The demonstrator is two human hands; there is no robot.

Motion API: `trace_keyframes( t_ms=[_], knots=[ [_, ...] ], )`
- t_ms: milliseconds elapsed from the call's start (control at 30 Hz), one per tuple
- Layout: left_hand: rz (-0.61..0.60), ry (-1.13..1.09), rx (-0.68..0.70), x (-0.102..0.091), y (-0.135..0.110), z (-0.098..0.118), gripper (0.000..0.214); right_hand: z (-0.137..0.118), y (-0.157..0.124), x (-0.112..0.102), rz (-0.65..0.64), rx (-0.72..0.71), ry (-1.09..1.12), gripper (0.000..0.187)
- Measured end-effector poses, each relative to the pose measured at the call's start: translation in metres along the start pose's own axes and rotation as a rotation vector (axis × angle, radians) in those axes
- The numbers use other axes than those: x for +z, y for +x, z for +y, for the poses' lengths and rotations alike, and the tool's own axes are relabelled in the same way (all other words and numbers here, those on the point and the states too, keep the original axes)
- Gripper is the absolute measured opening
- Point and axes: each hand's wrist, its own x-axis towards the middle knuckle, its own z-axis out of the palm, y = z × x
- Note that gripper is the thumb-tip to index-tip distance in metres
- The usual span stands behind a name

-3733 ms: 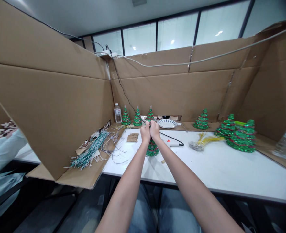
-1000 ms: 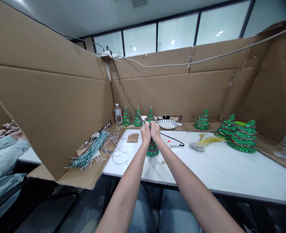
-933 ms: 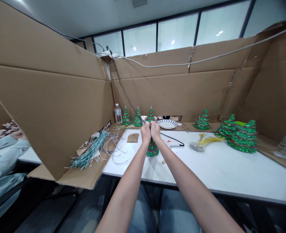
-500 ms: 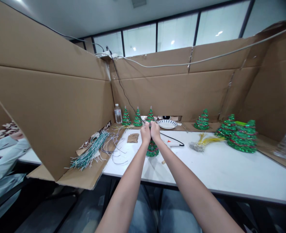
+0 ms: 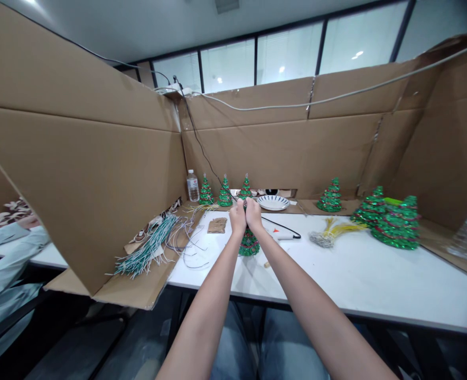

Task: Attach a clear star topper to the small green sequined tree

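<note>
Widest way through: the front right of the tabletop (image 5: 360,279).
Right of our fingers (image 5: 251,203) and the small tree (image 5: 249,246) below them, we have a broad open stretch along the near edge; the yellow wires (image 5: 346,227) and the big trees (image 5: 398,224) stand behind it. Straight ahead, the black cord (image 5: 287,226) and plate (image 5: 273,202) block us before the back wall (image 5: 277,142). On our left, the cardboard scrap (image 5: 216,225) leaves a narrow gap, with loose wires (image 5: 186,243) near the side panel (image 5: 110,179).

A clear plastic water bottle (image 5: 193,189) stands beyond and left of the fingers (image 5: 251,207), before a tall brown cardboard partition (image 5: 273,148).
</note>
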Motion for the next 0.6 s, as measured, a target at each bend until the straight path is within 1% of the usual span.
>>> trace_keyframes(
  t_ms=[333, 600],
  knots=[
    [-0.003, 0.013, 0.004, 0.0001, 0.0011, -0.0013, 0.032, -0.003, -0.0021, -0.001, 0.018, -0.007, 0.005, 0.032],
    [0.002, 0.018, -0.001, 0.0007, 0.0021, -0.0023, 0.032, -0.0017, -0.0015, -0.0008, 0.001, 0.002, 0.0, 0.032]
  ],
)
